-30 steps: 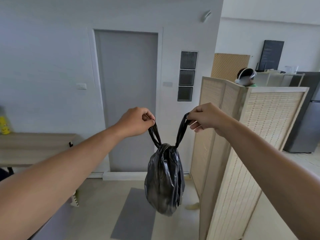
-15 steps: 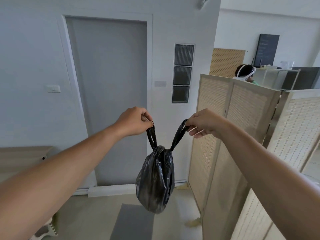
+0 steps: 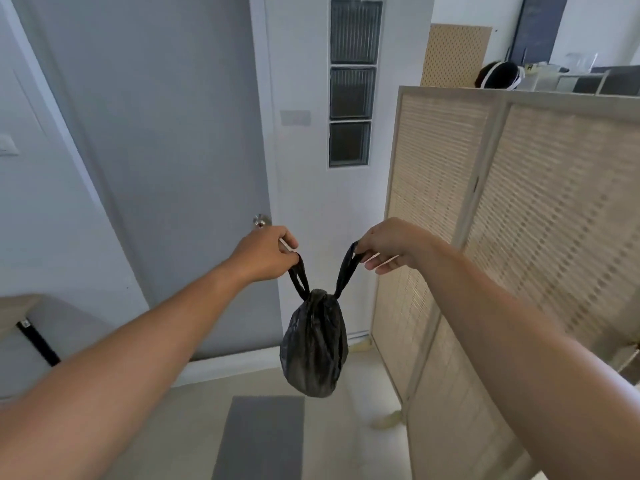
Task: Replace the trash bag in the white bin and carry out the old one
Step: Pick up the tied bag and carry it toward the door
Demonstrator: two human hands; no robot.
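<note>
Left hand point(image 3: 265, 252), right hand point(image 3: 388, 245) on tied black trash bag point(image 3: 314, 344).

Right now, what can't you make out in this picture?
Head view:
- Black trash bag: contents hidden by opaque plastic.
- White bin: not in frame.
- Door knob: partly covered by the left hand.
- Area behind the folding screen: blocked.
- Right hand: fingertips blurred.

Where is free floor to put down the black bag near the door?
Bare floor lies between the grey mat and the folding screen, beneath the black bag, and left of the mat below the grey door. Tight at the screen's foot, where a small pale object lies.
</note>
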